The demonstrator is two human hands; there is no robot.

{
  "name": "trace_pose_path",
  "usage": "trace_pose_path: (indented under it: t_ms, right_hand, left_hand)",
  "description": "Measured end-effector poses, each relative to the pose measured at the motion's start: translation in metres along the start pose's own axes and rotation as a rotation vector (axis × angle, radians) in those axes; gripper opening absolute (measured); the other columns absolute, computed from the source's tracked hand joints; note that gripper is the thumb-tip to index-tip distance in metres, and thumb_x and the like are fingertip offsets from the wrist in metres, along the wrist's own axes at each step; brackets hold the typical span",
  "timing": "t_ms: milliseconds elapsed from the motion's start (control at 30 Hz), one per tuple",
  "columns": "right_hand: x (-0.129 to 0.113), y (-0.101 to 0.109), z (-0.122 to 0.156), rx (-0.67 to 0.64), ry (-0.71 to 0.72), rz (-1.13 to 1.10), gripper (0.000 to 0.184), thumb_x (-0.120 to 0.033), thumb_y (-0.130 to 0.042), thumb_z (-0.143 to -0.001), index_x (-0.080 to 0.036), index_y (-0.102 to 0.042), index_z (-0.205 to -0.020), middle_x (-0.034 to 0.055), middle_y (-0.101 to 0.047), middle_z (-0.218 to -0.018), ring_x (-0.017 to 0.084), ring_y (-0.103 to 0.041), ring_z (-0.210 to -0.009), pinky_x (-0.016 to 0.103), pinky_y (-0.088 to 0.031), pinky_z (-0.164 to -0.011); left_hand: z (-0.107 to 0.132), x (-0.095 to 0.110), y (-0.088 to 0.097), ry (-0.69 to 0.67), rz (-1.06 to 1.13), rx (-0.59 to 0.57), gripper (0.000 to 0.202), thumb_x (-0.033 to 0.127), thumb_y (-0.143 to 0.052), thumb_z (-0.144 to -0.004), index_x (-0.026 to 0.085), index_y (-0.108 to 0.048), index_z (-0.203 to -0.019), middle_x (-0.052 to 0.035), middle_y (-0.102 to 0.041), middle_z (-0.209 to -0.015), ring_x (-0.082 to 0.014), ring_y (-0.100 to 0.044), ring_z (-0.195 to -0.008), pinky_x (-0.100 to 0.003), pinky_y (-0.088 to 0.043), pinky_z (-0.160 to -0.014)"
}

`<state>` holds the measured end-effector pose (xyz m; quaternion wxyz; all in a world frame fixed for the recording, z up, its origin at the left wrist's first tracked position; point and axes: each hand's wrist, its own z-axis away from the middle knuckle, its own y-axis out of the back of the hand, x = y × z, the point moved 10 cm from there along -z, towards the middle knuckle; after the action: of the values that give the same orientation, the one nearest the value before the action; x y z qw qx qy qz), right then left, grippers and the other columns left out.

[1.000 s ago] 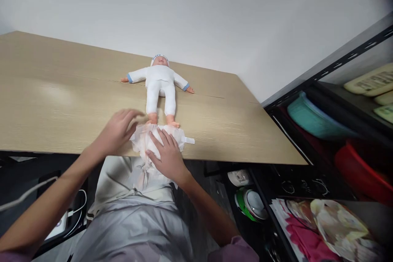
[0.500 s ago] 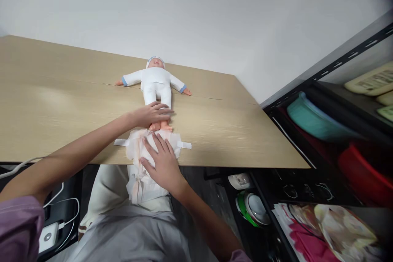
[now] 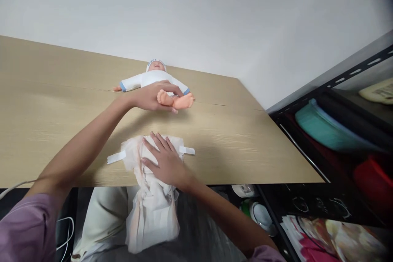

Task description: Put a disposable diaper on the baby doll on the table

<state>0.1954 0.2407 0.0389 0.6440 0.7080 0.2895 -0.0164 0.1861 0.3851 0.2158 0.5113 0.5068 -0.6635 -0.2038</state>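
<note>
My left hand (image 3: pixel 153 96) curls around the lower legs of a white-clad doll (image 3: pixel 155 77), holding its bare feet (image 3: pixel 183 101) above the surface (image 3: pixel 233 143) while it lies on its back. My right hand (image 3: pixel 168 164), flat with fingers spread and gripping nothing, rests on an unfolded diaper (image 3: pixel 154 208) (white tabs (image 3: pixel 116 157) out at both sides) draped over the near edge.
</note>
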Motion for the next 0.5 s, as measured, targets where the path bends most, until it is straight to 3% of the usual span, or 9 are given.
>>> trace_pose_path:
  t_ms: [100, 233, 400, 500]
  right_hand:
    - [0.010, -0.002, -0.023, -0.009, -0.005, 0.029, 0.070, -0.060, -0.054, -0.119, -0.029, -0.043, -0.181, 0.0116, -0.031, -0.191, 0.032, -0.027, -0.179, 0.063, -0.026, -0.146]
    - [0.032, -0.004, -0.063, 0.004, -0.008, 0.087, 0.070, -0.061, -0.051, -0.120, -0.029, -0.042, -0.181, 0.0114, -0.031, -0.192, 0.032, -0.027, -0.179, 0.061, -0.025, -0.145]
    - [0.074, -0.009, -0.136, -0.009, -0.003, 0.146, 0.068, -0.057, -0.052, -0.120, -0.024, -0.045, -0.179, 0.0149, -0.038, -0.188, 0.036, -0.033, -0.175, 0.060, -0.028, -0.143]
    - [0.093, -0.002, -0.180, 0.047, 0.012, 0.157, 0.069, -0.056, -0.057, -0.119, -0.020, -0.049, -0.177, 0.0152, -0.039, -0.187, 0.037, -0.035, -0.173, 0.057, -0.030, -0.142]
  left_hand:
    - [-0.003, -0.002, 0.020, 0.016, 0.009, 0.057, 0.051, 0.055, -0.086, -0.094, 0.022, -0.079, -0.131, -0.0091, -0.080, -0.126, -0.0260, -0.073, -0.113, -0.037, -0.052, -0.101]
    - [-0.002, -0.005, 0.033, 0.009, 0.022, 0.100, 0.050, 0.055, -0.084, -0.096, 0.021, -0.078, -0.132, -0.0088, -0.080, -0.128, -0.0266, -0.073, -0.117, -0.040, -0.053, -0.107]
    - [-0.002, -0.009, 0.038, -0.002, 0.043, 0.109, 0.050, 0.056, -0.085, -0.096, 0.022, -0.078, -0.132, -0.0095, -0.080, -0.130, -0.0283, -0.074, -0.119, -0.041, -0.055, -0.107]
    - [0.000, -0.011, 0.044, -0.017, 0.064, 0.146, 0.047, 0.054, -0.086, -0.096, 0.023, -0.079, -0.131, -0.0097, -0.079, -0.130, -0.0290, -0.073, -0.120, -0.042, -0.056, -0.107]
